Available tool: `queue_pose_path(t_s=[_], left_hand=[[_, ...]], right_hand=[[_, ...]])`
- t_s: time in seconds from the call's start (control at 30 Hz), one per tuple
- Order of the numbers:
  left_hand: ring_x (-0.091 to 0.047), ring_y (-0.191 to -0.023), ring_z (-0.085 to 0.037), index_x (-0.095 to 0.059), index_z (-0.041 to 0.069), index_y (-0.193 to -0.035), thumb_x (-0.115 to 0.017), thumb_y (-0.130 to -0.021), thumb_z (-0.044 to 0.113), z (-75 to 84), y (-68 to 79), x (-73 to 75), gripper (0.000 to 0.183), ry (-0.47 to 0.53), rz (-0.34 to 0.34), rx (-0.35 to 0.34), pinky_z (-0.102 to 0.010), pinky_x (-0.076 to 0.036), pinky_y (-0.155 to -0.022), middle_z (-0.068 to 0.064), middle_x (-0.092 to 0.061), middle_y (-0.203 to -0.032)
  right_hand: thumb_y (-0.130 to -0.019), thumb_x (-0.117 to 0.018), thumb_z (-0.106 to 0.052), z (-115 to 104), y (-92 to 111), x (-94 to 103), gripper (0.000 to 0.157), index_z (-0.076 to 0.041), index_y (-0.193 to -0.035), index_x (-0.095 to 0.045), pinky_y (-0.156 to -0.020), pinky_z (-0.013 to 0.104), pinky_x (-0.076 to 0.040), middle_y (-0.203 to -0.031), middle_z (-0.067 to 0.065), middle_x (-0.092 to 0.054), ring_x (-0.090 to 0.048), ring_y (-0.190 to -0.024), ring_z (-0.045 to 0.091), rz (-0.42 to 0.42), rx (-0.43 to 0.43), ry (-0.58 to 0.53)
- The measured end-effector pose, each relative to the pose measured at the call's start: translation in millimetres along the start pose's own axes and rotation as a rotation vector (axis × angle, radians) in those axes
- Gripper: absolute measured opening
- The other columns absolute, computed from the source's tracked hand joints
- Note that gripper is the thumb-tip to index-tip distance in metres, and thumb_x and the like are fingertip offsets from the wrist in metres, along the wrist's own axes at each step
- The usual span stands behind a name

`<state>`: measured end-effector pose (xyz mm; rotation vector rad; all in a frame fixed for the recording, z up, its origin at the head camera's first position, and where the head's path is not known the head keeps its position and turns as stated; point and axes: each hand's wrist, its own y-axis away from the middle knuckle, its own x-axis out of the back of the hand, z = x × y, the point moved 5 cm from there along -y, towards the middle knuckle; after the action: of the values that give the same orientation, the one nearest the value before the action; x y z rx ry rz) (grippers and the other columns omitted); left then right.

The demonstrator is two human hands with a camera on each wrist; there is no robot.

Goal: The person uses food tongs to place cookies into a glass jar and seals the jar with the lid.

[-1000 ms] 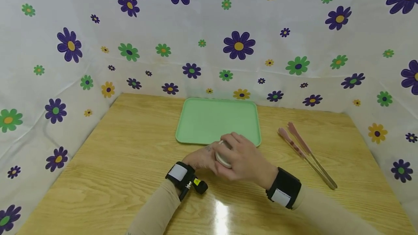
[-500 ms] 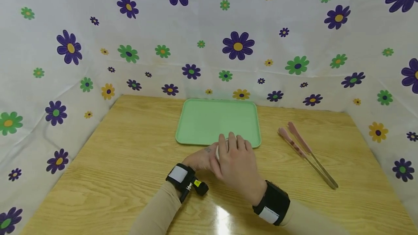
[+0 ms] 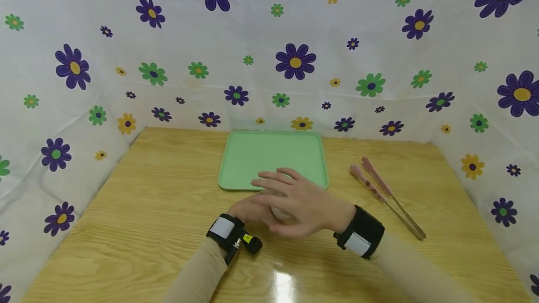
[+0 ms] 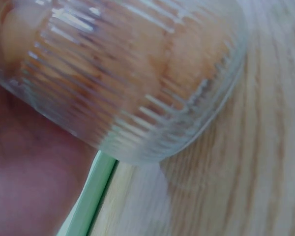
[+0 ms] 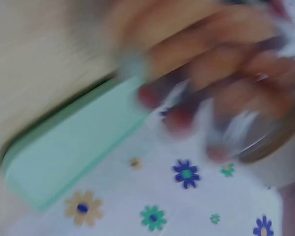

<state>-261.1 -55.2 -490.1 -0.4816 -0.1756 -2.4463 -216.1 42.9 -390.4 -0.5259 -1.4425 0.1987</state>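
Note:
A clear ribbed glass jar (image 4: 137, 78) fills the upper part of the left wrist view. My left hand (image 3: 252, 210) grips it round the side, and its fingers show through the glass. In the head view, the jar's round pale top (image 3: 283, 215) is partly visible beneath my right hand (image 3: 301, 202). That right hand lies across the top with its fingers extended past it to the left and the thumb along the near side. Motion blurs the right wrist view. Whether the jar's base touches the table cannot be told.
Just beyond the hands lies a light green tray (image 3: 273, 155) on the wooden table (image 3: 139, 219). Pink-tipped tongs (image 3: 387, 198) rest spread on the right. A white flowered cloth (image 3: 252, 74) walls the back and both sides.
My right hand first gripped the jar's top, then turned over it, and now has swung back with its fingers straighter and pointing left. The left hand kept its hold. The head view shifted slightly.

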Motion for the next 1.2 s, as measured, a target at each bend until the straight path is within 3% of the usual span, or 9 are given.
queue_pose_path(t_s=[0.07,0.17,0.3,0.47,0.57,0.87,1.2], left_hand=[[-0.043,-0.126,-0.022,-0.029,0.001,-0.149,-0.079,-0.075,0.010,8.5,1.5,-0.2,0.090,0.015,-0.014,-0.019,-0.039,-0.042,-0.102,-0.013,-0.039,-0.147],[-0.048,-0.119,-0.020,-0.030,0.000,-0.147,-0.079,-0.072,0.004,18.6,4.2,0.2,0.090,0.003,-0.017,-0.040,-0.036,-0.046,-0.098,-0.014,-0.044,-0.140],[-0.051,-0.110,-0.018,-0.035,-0.001,-0.143,-0.080,-0.070,0.004,21.8,3.8,0.0,0.086,0.023,-0.019,-0.049,-0.034,-0.049,-0.092,-0.013,-0.048,-0.131],[-0.052,-0.109,-0.018,-0.038,0.004,-0.142,-0.080,-0.073,0.010,5.3,0.8,-1.9,0.080,0.100,-0.034,-0.033,-0.035,-0.049,-0.092,-0.009,-0.050,-0.129],[-0.054,-0.105,-0.020,-0.042,0.004,-0.137,-0.079,-0.073,0.007,-2.9,1.5,-2.2,0.074,0.181,-0.039,-0.011,-0.035,-0.051,-0.089,-0.010,-0.052,-0.123],[-0.051,-0.102,-0.019,-0.035,-0.001,-0.141,-0.078,-0.071,-0.001,-7.1,3.8,1.6,0.083,0.170,0.011,0.007,-0.029,-0.048,-0.087,-0.015,-0.050,-0.124],[-0.051,-0.107,-0.017,-0.035,-0.007,-0.140,-0.071,-0.079,-0.002,-3.8,4.9,-0.7,0.071,0.084,-0.016,-0.099,-0.029,-0.048,-0.091,-0.023,-0.047,-0.129]], right_hand=[[-0.082,-0.063,-0.038,4,4,-0.4,0.050,-0.013,-0.125,-0.062,-0.102,0.048,-0.040,-0.133,0.011,-0.056,-0.041,-0.129,0.027,0.007,0.123,-0.013],[-0.080,-0.063,-0.036,9,9,-2.2,0.045,-0.013,-0.119,-0.065,-0.096,0.043,-0.046,-0.122,0.010,-0.062,-0.049,-0.120,0.026,0.002,0.222,-0.013],[-0.083,-0.062,-0.038,13,13,-6.7,0.047,-0.015,-0.124,-0.062,-0.098,0.042,-0.045,-0.125,0.010,-0.060,-0.047,-0.122,0.026,-0.026,0.240,-0.026],[-0.082,-0.063,-0.032,14,14,-11.4,0.037,-0.016,-0.115,-0.065,-0.093,0.039,-0.048,-0.119,0.009,-0.062,-0.052,-0.113,0.023,0.001,0.216,-0.071],[-0.082,-0.064,-0.029,12,12,-12.8,0.028,-0.017,-0.107,-0.066,-0.086,0.037,-0.050,-0.112,0.006,-0.063,-0.054,-0.105,0.020,0.023,0.179,-0.086],[-0.082,-0.062,-0.029,4,7,-12.6,0.016,-0.019,-0.093,-0.066,-0.065,0.036,-0.050,-0.096,0.003,-0.062,-0.056,-0.089,0.020,0.125,-0.048,0.013],[-0.086,-0.056,-0.028,-5,6,-15.8,0.013,-0.020,-0.088,-0.065,-0.060,0.036,-0.048,-0.089,0.003,-0.060,-0.053,-0.079,0.020,0.116,-0.308,0.126]])
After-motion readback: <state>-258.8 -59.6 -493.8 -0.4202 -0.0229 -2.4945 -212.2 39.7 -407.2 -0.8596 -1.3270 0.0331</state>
